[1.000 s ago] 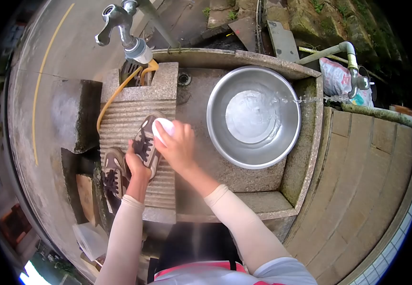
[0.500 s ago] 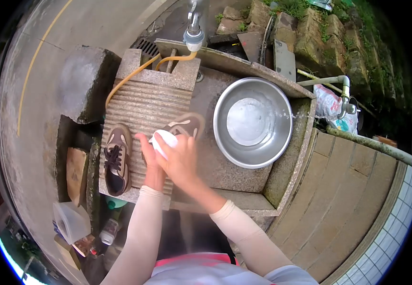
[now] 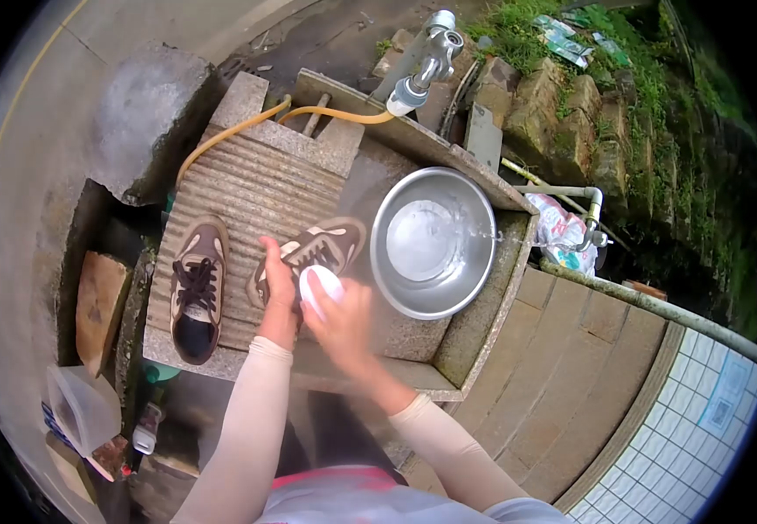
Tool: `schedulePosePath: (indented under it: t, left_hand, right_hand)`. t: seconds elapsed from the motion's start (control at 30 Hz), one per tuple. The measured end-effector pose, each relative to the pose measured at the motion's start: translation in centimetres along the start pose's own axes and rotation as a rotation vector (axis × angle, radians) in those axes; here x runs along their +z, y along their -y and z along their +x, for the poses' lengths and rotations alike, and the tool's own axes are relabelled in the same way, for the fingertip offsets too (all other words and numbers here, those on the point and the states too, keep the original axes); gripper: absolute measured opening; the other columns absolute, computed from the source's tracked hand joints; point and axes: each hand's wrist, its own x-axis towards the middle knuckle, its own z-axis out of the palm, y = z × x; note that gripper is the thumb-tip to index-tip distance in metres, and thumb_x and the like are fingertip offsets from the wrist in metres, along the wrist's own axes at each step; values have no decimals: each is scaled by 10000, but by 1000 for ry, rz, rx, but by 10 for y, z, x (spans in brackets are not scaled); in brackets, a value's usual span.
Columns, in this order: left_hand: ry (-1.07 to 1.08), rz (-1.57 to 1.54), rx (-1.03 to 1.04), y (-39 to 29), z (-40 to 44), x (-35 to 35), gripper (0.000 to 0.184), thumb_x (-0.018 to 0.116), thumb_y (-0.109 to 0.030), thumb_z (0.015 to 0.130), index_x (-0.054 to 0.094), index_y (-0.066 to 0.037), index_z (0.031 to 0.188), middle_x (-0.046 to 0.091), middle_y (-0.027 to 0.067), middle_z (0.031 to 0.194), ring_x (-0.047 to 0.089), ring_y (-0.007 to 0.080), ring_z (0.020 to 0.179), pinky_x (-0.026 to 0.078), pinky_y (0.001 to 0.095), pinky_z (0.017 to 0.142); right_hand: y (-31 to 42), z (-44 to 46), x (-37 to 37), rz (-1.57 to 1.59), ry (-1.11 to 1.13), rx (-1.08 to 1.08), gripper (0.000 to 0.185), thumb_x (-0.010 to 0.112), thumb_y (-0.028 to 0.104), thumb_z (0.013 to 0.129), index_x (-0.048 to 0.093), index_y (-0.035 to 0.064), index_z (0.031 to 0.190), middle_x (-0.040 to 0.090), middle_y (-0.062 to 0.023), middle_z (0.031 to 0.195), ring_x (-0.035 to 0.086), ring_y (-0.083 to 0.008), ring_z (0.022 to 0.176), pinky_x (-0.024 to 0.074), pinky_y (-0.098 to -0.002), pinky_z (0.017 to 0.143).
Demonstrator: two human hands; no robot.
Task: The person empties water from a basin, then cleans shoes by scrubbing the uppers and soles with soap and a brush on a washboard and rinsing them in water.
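Observation:
My right hand [image 3: 344, 323] is closed around a smooth white oval object [image 3: 321, 290]; its exact kind is unclear. Just left of it, my left hand [image 3: 280, 284] is held edge-on with fingers stretched out, apart from the white object and seemingly empty. Behind both hands a brown and cream sneaker [image 3: 330, 244] lies at a slant, partly hidden by them. Whether my left hand touches it I cannot tell. Its mate, a brown sneaker [image 3: 195, 288] with dark laces, lies to the left on the ridged stone washboard [image 3: 265, 183].
A steel basin [image 3: 385, 262] with water stands in the stone sink [image 3: 483, 288] on the right, and a thin stream enters it from a tap [image 3: 595, 236]. An orange hose [image 3: 230, 131] crosses the washboard's far end. A stone block [image 3: 138, 113] stands at left.
My hands have come apart, with the white object now in my right hand alone. The view has shifted, so the washboard, sneakers and basin appear farther left.

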Motion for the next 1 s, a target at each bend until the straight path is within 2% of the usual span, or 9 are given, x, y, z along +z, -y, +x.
schedulePosePath:
  t: [0.1, 0.13, 0.2, 0.33, 0.47, 0.63, 0.7, 0.8, 1.0]
  left_hand:
    - [-132, -191, -158, -8, 11, -3, 904, 377, -747, 860, 487, 43, 1285, 581, 145, 1236, 569, 272, 1128, 447, 397, 994]
    - [18, -158, -121, -6, 9, -2, 873, 403, -722, 869, 453, 18, 1328, 544, 127, 1295, 540, 264, 1174, 432, 397, 1008]
    - [109, -71, -38, -1, 3, 15, 804, 445, -662, 892, 426, -6, 1357, 509, 121, 1336, 523, 264, 1201, 434, 404, 1005]
    - [62, 11, -87, 6, 8, 3, 771, 473, -630, 899, 436, -5, 1349, 509, 130, 1335, 527, 271, 1196, 437, 408, 1002]
    - [295, 28, -187, -5, 18, -31, 717, 420, -661, 903, 588, -17, 1169, 658, 138, 1056, 640, 294, 975, 514, 414, 879]
    - [2, -2, -26, -22, -3, 13, 597, 472, -494, 958, 509, 14, 1270, 583, 130, 1243, 564, 291, 1130, 458, 439, 970]
    - [7, -27, -8, -27, -8, 15, 570, 469, -454, 971, 501, 26, 1275, 559, 142, 1282, 551, 302, 1151, 447, 445, 984]
    - [103, -165, 108, -57, -6, -7, 638, 472, -433, 969, 423, 84, 1341, 472, 217, 1373, 443, 379, 1267, 327, 498, 1095]
    - [39, -69, 287, -65, 7, -12, 588, 514, -414, 958, 476, 60, 1304, 525, 187, 1325, 506, 338, 1216, 388, 460, 1059]
  right_hand:
    - [-9, 44, 47, 24, -130, 63, 461, 722, 263, 739, 670, 210, 1194, 534, -121, 965, 475, -308, 889, 430, -402, 760]
    - [-18, 77, 56, -92, -222, 17, 423, 702, 281, 762, 676, 219, 1179, 541, -124, 919, 482, -308, 868, 429, -410, 732]
    - [-31, 118, 77, -177, -20, 190, 423, 666, 348, 789, 658, 251, 1200, 540, -138, 914, 470, -319, 888, 410, -418, 757]
    - [-43, 61, 52, 39, -138, 120, 442, 677, 364, 792, 650, 255, 1219, 533, -133, 926, 462, -313, 857, 414, -402, 739]
    - [-5, 19, 18, 94, -147, 84, 480, 702, 325, 765, 638, 260, 1236, 510, -122, 957, 448, -314, 852, 411, -398, 738]
    - [-22, 95, 49, 169, -108, 77, 463, 708, 276, 763, 646, 219, 1219, 536, -119, 944, 475, -316, 902, 423, -407, 816]
    - [-42, 90, 42, 459, -312, 152, 473, 713, 242, 767, 641, 212, 1233, 541, -122, 992, 476, -311, 920, 419, -390, 840]
    - [-132, 32, 16, 314, -291, 308, 603, 688, 189, 812, 495, 130, 1380, 499, -137, 1119, 434, -306, 1028, 381, -402, 913]
    - [-386, -60, -10, -544, 31, 537, 777, 760, 374, 745, 420, 149, 1406, 506, -215, 1123, 483, -366, 1004, 415, -451, 857]
